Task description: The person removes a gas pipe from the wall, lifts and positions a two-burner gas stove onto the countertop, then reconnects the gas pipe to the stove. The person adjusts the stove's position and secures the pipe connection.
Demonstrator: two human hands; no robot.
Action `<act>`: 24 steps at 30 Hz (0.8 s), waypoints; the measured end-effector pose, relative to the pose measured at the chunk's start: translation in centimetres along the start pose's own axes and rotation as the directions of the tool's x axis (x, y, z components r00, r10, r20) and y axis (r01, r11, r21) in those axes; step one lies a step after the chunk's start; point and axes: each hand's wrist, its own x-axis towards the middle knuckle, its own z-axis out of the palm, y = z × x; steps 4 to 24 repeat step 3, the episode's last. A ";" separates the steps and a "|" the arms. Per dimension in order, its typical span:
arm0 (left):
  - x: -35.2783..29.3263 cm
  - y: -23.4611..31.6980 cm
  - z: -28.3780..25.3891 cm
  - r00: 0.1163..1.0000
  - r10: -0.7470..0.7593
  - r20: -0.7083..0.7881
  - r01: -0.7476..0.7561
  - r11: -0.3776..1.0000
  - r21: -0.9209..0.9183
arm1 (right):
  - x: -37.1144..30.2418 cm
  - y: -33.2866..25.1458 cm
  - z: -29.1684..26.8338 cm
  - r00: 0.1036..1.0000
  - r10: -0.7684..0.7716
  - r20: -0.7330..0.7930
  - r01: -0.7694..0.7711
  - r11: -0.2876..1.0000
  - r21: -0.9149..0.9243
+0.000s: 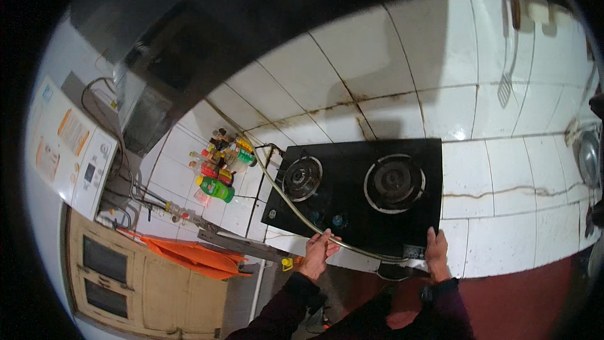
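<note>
A black two-burner gas cooktop [352, 179] sits askew on the white tiled counter. A long yellowish hose [275, 184] runs from the wall at the upper left, across the cooktop's left part, to its front edge. My left hand [319, 255] is at the front edge with its fingers closed round the hose. At the cooktop's front right corner, my right hand [437, 255] grips the edge, thumb side up. The underside of the cooktop and the fingers beneath it are hidden. Two blue-green knobs [338, 221] are near the front.
Several bottles, one a green bottle [214, 189], stand left of the cooktop. A white water heater [70, 145] hangs at the far left above pipes and an orange cloth [189, 255]. A spatula [505, 88] hangs on the right wall; a metal pan [589, 157] is at far right.
</note>
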 end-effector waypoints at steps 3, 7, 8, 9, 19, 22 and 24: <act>-0.1 0.6 -0.6 1.000 -0.015 0.026 0.016 0.999 -0.032 | 1.0 2.3 0.8 0.996 -0.088 0.007 0.087 0.988 0.130; -0.1 0.6 -0.6 1.000 -0.015 0.026 0.016 0.999 -0.032 | 1.0 2.3 0.8 0.996 -0.088 0.007 0.087 0.988 0.130; -0.1 0.6 -0.6 1.000 -0.015 0.026 0.016 0.999 -0.032 | 1.0 2.3 0.8 0.996 -0.088 0.007 0.087 0.988 0.130; -0.1 0.6 -0.6 1.000 -0.015 0.026 0.016 0.999 -0.032 | 1.0 2.3 0.8 0.996 -0.088 0.007 0.087 0.988 0.130; -0.1 0.6 -0.6 1.000 -0.015 0.026 0.016 0.999 -0.032 | 1.0 2.3 0.8 0.996 -0.088 0.007 0.087 0.988 0.130; -0.1 0.6 -0.6 1.000 -0.015 0.026 0.016 0.999 -0.032 | 1.0 2.3 0.8 0.996 -0.088 0.007 0.087 0.988 0.130; -0.1 0.6 -0.6 1.000 -0.015 0.026 0.016 0.999 -0.032 | 1.0 2.3 0.8 0.996 -0.088 0.007 0.087 0.988 0.130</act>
